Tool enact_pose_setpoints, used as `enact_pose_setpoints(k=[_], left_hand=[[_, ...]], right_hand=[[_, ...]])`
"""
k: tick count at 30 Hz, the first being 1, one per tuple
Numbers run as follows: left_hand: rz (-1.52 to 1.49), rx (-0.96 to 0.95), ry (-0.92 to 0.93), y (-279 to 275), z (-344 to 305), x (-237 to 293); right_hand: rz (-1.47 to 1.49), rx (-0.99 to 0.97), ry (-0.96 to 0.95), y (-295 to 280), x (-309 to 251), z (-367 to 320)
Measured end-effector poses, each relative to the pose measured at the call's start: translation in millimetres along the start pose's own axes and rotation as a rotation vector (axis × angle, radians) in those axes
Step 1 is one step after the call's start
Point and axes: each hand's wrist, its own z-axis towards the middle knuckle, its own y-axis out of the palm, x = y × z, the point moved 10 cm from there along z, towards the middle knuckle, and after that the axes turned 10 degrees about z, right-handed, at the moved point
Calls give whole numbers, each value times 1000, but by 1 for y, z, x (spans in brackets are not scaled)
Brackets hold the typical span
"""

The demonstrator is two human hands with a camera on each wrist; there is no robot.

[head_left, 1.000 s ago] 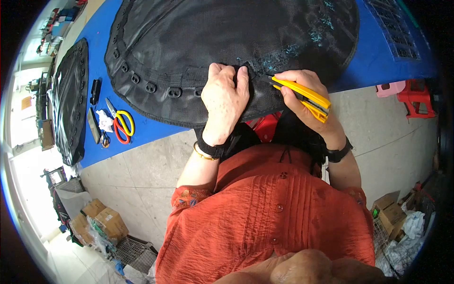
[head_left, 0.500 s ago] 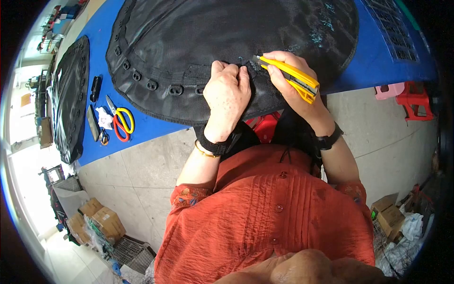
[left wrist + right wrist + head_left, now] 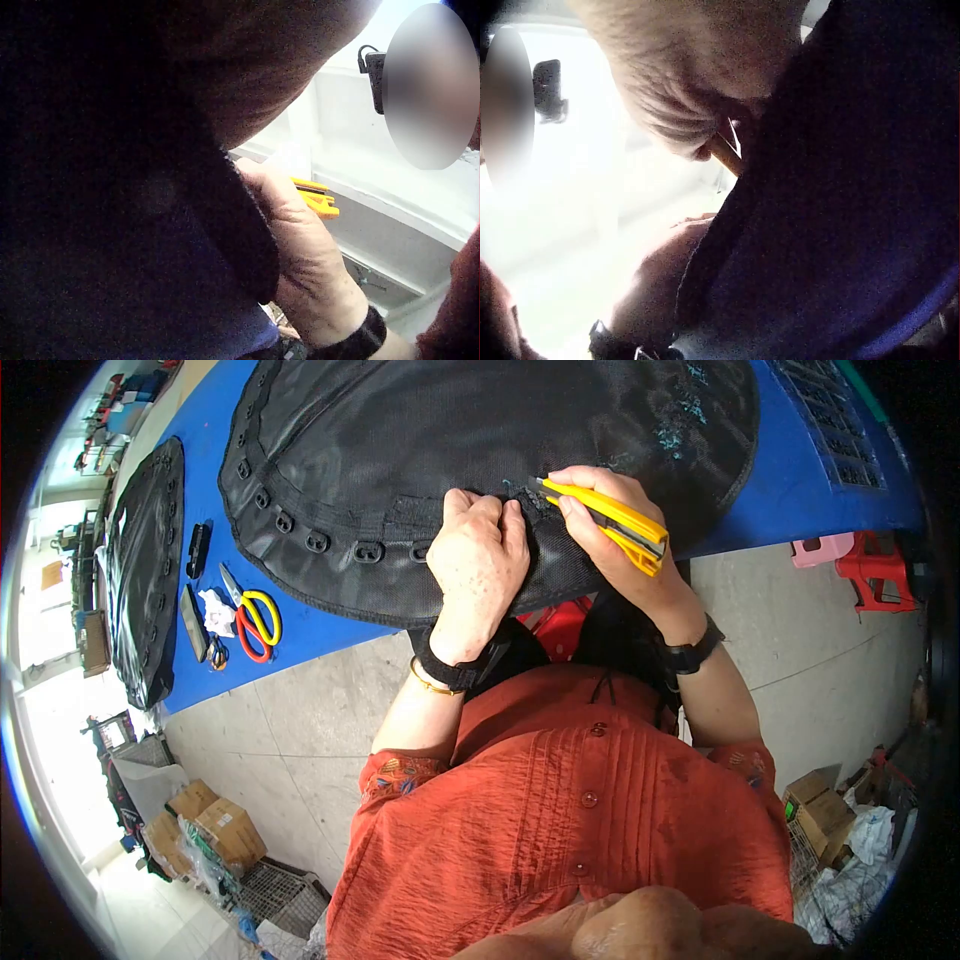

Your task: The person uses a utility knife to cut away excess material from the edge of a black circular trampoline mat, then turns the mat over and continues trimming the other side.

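Observation:
A large black mesh piece (image 3: 450, 430) with a row of black buckles along its near edge lies on the blue table. The left hand (image 3: 475, 560) grips its band with curled fingers, thumb alongside. Just right of it, the right hand (image 3: 625, 545) holds a yellow utility knife (image 3: 620, 520), its tip over the fabric beside turquoise thread bits (image 3: 536, 495). In the left wrist view the right hand (image 3: 300, 247) shows behind dark fabric, with part of the knife (image 3: 319, 201). Dark fabric hides the fingertips in the right wrist view.
On the blue table (image 3: 290, 650) at left lie scissors (image 3: 262, 625) with red and yellow handles, small tools, white scrap (image 3: 217, 612) and another black piece (image 3: 148, 570). A clear sheet (image 3: 830, 425) lies at right. Red stool (image 3: 880, 575) and cardboard boxes (image 3: 230, 830) stand on the floor.
The right hand with the knife has moved up and left, closer to the left hand, and is nearly still over the last half second. The left hand has stayed in place.

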Motion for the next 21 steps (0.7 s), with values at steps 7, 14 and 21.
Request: enact_pose_setpoints(k=[7,14,21], left_hand=[[-17,-19,-35,1,-1,-4],[-9,1,-10,0,-1,-1],[-26,-11,-46,3,-2,-5]], right_hand=[[-32,-55,6,-3,0,-3],[-14,-93,29,-11,-5,-6],[-39,-27,-66,-5,-9,2]])
